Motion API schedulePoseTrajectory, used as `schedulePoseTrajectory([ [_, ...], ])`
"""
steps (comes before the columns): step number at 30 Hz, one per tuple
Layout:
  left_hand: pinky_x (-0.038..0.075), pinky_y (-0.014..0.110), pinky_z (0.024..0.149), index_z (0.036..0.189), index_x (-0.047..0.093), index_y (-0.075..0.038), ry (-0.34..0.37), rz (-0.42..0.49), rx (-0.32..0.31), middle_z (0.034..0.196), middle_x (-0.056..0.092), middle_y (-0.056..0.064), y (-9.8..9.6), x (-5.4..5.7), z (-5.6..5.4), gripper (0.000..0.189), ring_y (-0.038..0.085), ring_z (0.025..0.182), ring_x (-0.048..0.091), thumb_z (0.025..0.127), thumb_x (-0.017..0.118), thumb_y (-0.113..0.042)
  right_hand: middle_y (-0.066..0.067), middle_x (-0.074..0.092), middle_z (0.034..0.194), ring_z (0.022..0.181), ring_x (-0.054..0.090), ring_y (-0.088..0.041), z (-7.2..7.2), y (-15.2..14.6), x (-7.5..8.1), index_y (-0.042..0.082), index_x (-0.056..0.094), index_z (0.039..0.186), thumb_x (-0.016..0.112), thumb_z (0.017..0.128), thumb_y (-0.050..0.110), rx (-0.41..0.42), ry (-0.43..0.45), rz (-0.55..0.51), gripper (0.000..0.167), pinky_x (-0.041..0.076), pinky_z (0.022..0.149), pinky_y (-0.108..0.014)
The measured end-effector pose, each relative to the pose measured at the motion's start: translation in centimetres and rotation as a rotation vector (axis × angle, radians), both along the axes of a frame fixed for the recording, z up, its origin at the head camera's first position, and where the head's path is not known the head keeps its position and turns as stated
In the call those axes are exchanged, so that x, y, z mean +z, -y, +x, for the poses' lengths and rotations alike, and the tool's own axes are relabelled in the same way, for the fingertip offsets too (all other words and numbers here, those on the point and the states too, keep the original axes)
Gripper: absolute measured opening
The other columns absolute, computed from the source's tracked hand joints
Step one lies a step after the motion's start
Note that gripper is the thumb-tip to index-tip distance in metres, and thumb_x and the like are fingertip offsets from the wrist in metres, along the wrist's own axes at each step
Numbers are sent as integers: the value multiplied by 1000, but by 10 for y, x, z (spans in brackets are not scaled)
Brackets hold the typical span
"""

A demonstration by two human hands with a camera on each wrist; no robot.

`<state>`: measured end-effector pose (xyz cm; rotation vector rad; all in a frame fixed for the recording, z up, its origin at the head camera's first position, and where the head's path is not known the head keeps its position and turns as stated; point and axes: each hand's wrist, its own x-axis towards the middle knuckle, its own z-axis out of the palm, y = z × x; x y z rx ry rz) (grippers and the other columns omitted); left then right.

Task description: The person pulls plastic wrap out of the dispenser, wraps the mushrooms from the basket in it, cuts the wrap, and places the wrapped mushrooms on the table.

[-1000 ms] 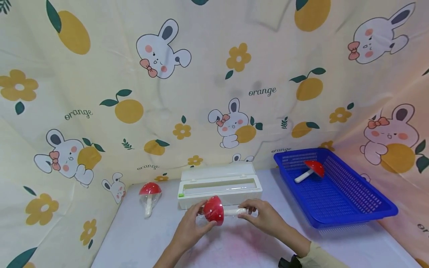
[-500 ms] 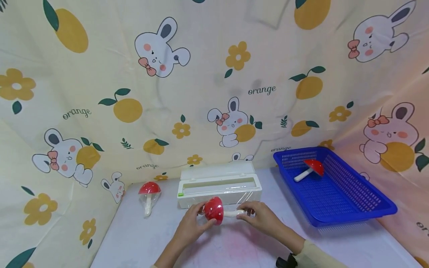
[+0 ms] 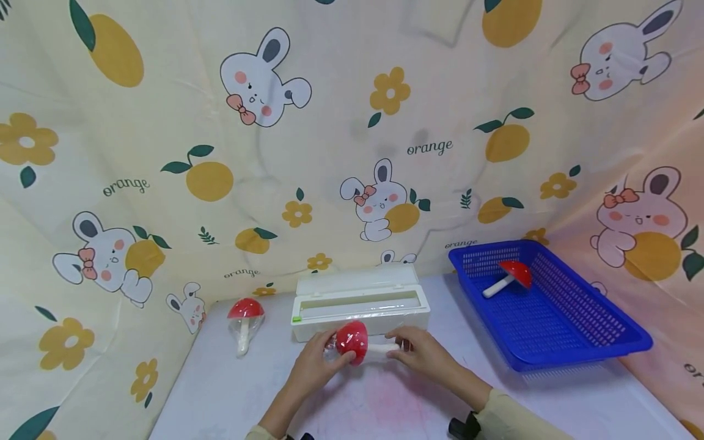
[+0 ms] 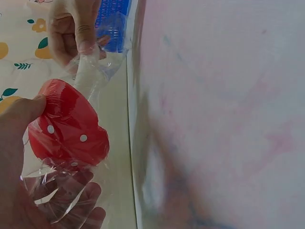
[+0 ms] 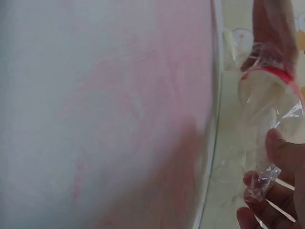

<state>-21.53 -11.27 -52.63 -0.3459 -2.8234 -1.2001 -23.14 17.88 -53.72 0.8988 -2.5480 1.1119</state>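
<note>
Red mushroom (image 3: 352,343): lying sideways between both hands, over the worktop (image 3: 247,397) and just in front of the white box (image 3: 330,322).
Left hand (image 3: 313,366): pinching the cap, thumb on one side and fingers on the other.
Right hand (image 3: 425,353): pinching the stem end, with crumpled clear film (image 5: 264,183) bunched there too.
Film wrap: looks like the step in hand, and I'd guess it's fairly far along, since film covers the cap and trails past the stem.
Stem end: next move probably calls for folding or twisting the loose film snug there while the cap is held steady (clingy stuff, so it could easily stick to fingers).
Wrapped mushroom (image 3: 245,313): off to the left, its film plain to see.
Blue basket (image 3: 583,357): has another mushroom (image 3: 516,278) in it, no film that I can make out.
Hidden bits: the film's edges are nearly invisible, some right fingertips vanish behind the stem, and the black thing (image 3: 464,426) by the right sleeve is cut off by the bottom edge.
</note>
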Motion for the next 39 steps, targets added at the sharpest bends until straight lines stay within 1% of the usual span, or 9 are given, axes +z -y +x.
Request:
schedulePoseTrajectory([
  [7, 55, 58, 103, 147, 64, -20, -6, -28, 42, 131, 68, 5, -4, 3, -6, 70, 29, 126, 63, 89, 83, -55, 6, 70, 93, 80, 63, -10, -2, 2, -3, 13, 72, 116, 87, 93, 26, -37, -133, 93, 31, 55, 69, -26],
  [12, 55, 59, 102, 145, 67, -19, 3, -22, 66, 133, 69, 8, -8, 8, -7, 69, 32, 126, 63, 89, 83, -57, 9, 69, 100, 90, 66, -13, -3, 3, -4, 18, 70, 118, 96, 80, 41, -84, -220, 211, 51, 58, 78, -35],
  [16, 55, 60, 102, 143, 69, -18, 15, -23, 85, 135, 69, 9, -10, 12, -6, 69, 33, 127, 63, 89, 82, -60, 10, 71, 99, 93, 67, -14, -3, 2, -3, 19, 70, 116, 97, 79, 34, -112, -271, 254, 48, 59, 81, -39],
  [19, 54, 61, 103, 141, 70, -17, 0, -32, 90, 135, 70, 10, -11, 13, -6, 68, 34, 128, 63, 90, 79, -61, 11, 73, 94, 85, 66, -12, -4, 1, -3, 19, 72, 114, 95, 83, 26, -126, -284, 237, 39, 57, 74, -34],
  [24, 54, 61, 104, 141, 70, -15, -8, -16, 115, 136, 70, 11, -11, 12, -7, 70, 35, 129, 63, 91, 77, -64, 9, 72, 89, 75, 62, -10, -7, -1, -3, 19, 76, 108, 95, 82, 24, -136, -278, 154, 32, 50, 65, -24],
  [29, 55, 62, 101, 142, 66, -15, -7, 6, 147, 137, 70, 11, -11, 11, -7, 74, 35, 128, 63, 89, 78, -66, 5, 75, 96, 78, 66, -14, -9, -4, -6, 16, 80, 109, 93, 84, 21, -116, -326, 98, 29, 54, 67, -23],
  [31, 55, 62, 101, 140, 66, -16, -33, -12, 149, 134, 71, 9, -10, 11, -6, 74, 34, 126, 64, 89, 77, -67, 4, 76, 99, 80, 67, -14, -9, -4, -6, 16, 80, 112, 92, 86, 21, -116, -327, 98, 28, 55, 68, -23],
  [35, 55, 57, 99, 138, 67, -18, -102, -72, 127, 129, 71, 4, -5, 10, -5, 70, 28, 121, 64, 90, 75, -68, 4, 74, 104, 85, 67, -14, -9, -4, -2, 16, 79, 114, 90, 89, 22, -131, -298, 99, 28, 58, 72, -26],
  [39, 56, 55, 99, 143, 63, -19, -132, -89, 57, 137, 65, 3, 2, 13, -5, 73, 27, 127, 60, 90, 76, -67, 5, 74, 104, 86, 67, -13, -9, -4, 4, 17, 78, 115, 90, 89, 21, -155, -272, 97, 29, 59, 73, -27],
])
